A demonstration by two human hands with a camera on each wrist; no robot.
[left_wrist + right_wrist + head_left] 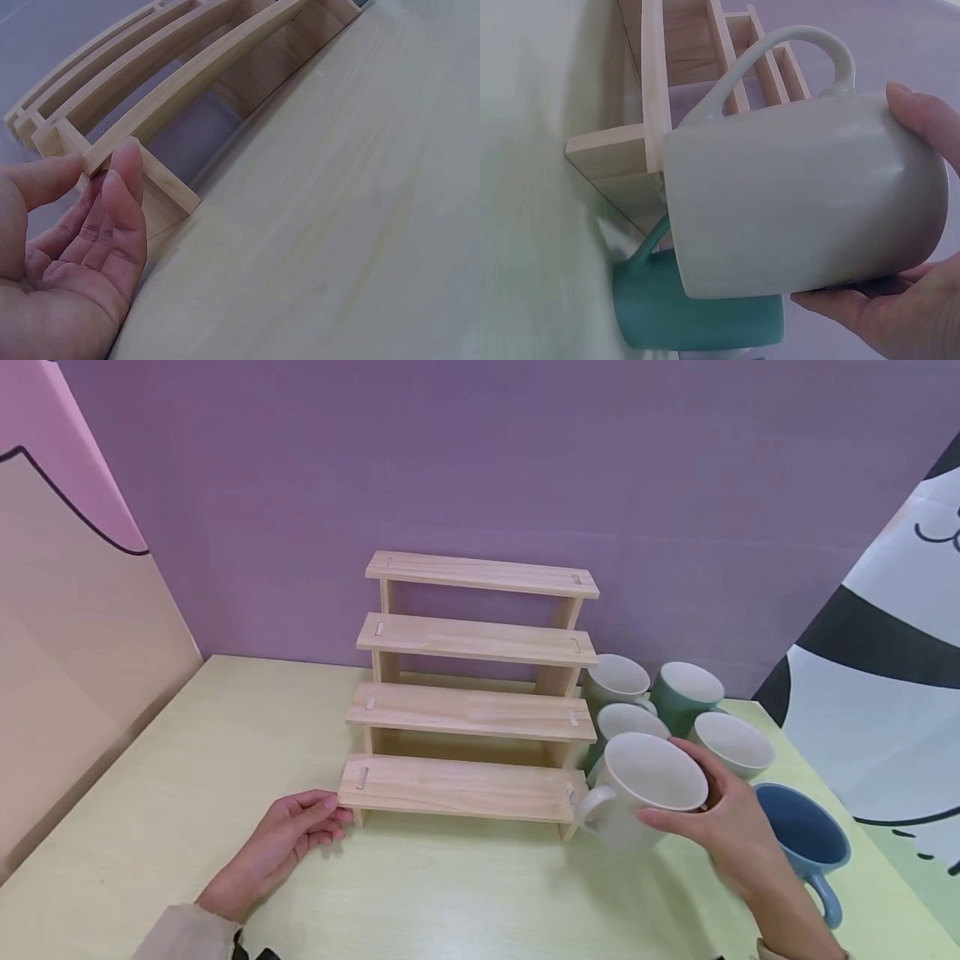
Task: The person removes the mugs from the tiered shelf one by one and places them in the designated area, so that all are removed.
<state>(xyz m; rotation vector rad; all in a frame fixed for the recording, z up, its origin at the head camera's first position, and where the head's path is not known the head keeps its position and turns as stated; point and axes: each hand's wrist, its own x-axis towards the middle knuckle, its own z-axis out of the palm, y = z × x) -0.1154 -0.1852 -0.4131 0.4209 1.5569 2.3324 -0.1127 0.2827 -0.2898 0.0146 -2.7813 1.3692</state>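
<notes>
A white mug [633,822] is gripped near its rim by my right hand [738,827], thumb on the near side. Its handle points left, and in the head view it overlaps the right end of the lowest step of a four-step wooden shelf [461,787]. The right wrist view has the mug body [802,202] in front of the shelf, raised above the tabletop. My left hand [292,835] pinches the front left corner of the lowest step. Thumb and fingertips meet that wooden edge in the left wrist view, with the palm [75,292] turned up.
Several mugs stand right of the shelf, among them a green mug [678,706], a white mug [733,743] and a blue mug [802,827] at the near right. A purple wall [487,460] rises behind the pale table [420,893].
</notes>
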